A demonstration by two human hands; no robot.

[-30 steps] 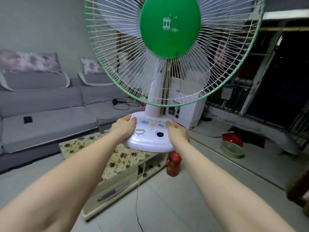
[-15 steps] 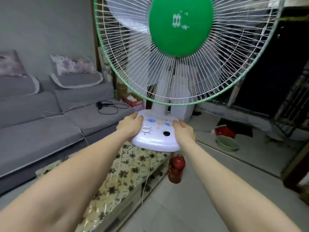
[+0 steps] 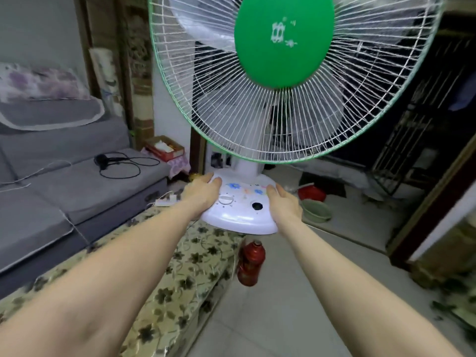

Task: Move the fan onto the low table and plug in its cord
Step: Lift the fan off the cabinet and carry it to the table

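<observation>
I hold a white fan (image 3: 239, 215) with a green hub and green-rimmed wire cage upright in the air. My left hand (image 3: 203, 193) grips the left side of its base and my right hand (image 3: 283, 204) grips the right side. The base hangs over the far right end of the low table (image 3: 164, 269), which has a floral cover. A thin white cord (image 3: 235, 256) drops from under the base beside the table's edge. A white power strip (image 3: 166, 200) lies at the table's far end.
A red bottle (image 3: 251, 264) stands on the tiled floor right of the table. The grey sofa (image 3: 64, 191) with a black cable runs along the left. A green basin (image 3: 316, 211) and a red basin (image 3: 311, 193) sit on the floor beyond. Dark doorway at right.
The view has swung right and closer along the table. The fan stays gripped in both hands and now hangs over the table's far right end, with the power strip come into sight.
</observation>
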